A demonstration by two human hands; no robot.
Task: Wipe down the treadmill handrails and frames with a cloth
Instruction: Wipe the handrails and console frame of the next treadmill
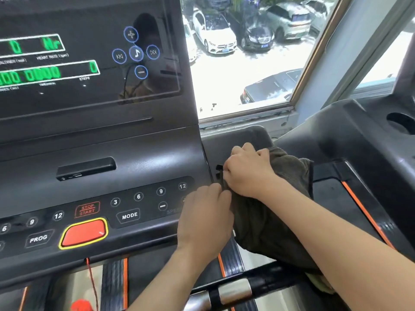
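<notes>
Both left hand and right hand, fingers curled into the cloth under them, beside the console.

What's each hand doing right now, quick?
Left hand: fingers curled, gripping the near edge of the dark cloth.
Right hand: fingers curled, gripping the same cloth on the treadmill frame.

The screen was cut off at the frame's left edge, its small labels blurred. The right arm hid the lower right part of the cloth.
</notes>
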